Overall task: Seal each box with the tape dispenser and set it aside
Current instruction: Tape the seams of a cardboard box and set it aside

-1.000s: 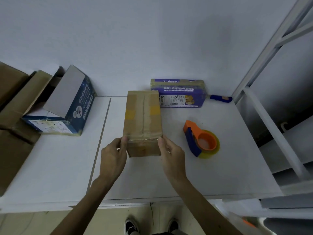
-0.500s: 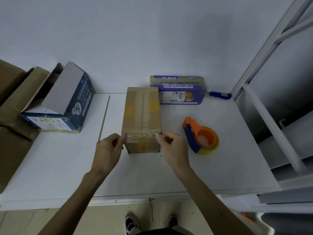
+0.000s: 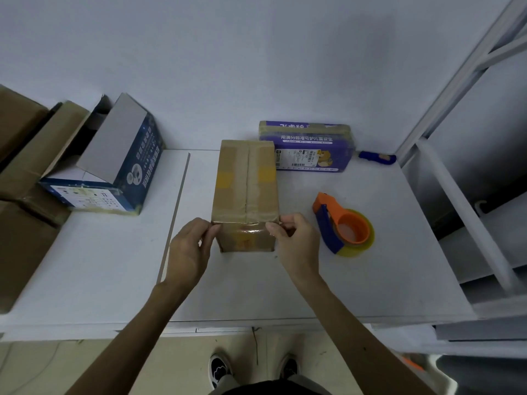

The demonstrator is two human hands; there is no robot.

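Head view, and the brown cardboard box stood mid-way across the white counter, its long side running off toward the far wall. Both hands were at its near end. The left hand pinched the near-left top corner, thumb and fingertips closed on the edge. The right hand gripped the near-right corner, thumb on the glossy near face and fingers curled round the side. Tape ran down the top seam and shone over that near face, so the sealing looked close to done.

The orange-and-blue tape dispenser with its yellowish roll lay loose on the counter just right of the right hand, with nobody holding it.

As for handling, it looked like stiff corrugated board that should keep its shape under a squeeze. Its weight could not be told from here. The taped patches were likely slick, so the better hold seemed to be the bare cardboard of the long left and right walls, one palm on each near the middle, rather than the corners.

An open dark-blue printed box sat well to the left. A purple wrapped pack sat by the far-right corner.
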